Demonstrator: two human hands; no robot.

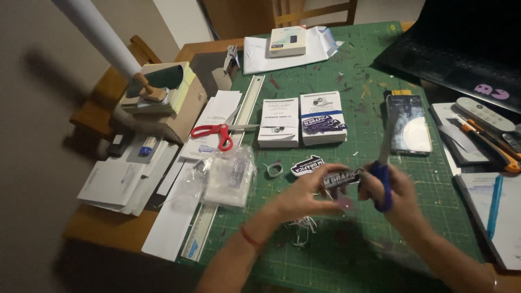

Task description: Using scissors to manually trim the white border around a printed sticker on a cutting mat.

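Left hand [304, 191] fingers pinch the printed sticker [342, 177] by its left end, above the green cutting mat [347, 244]. Right hand [393, 187] fingers clamp blue-handled scissors [383, 182] just right of it. Sticker looks thin, floppy, light — best held at the edges.

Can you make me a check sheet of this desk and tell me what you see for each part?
Surface: green cutting mat on a wooden table.
Job's things: dark printed sticker in left hand; blue-handled scissors in right hand.
Clutter: red scissors, two card stacks, phone, metal ruler, paper trimmings.
Grips: both closed on their things.
Cables: nothing seen.
Surroundings: wooden chair, dim room.
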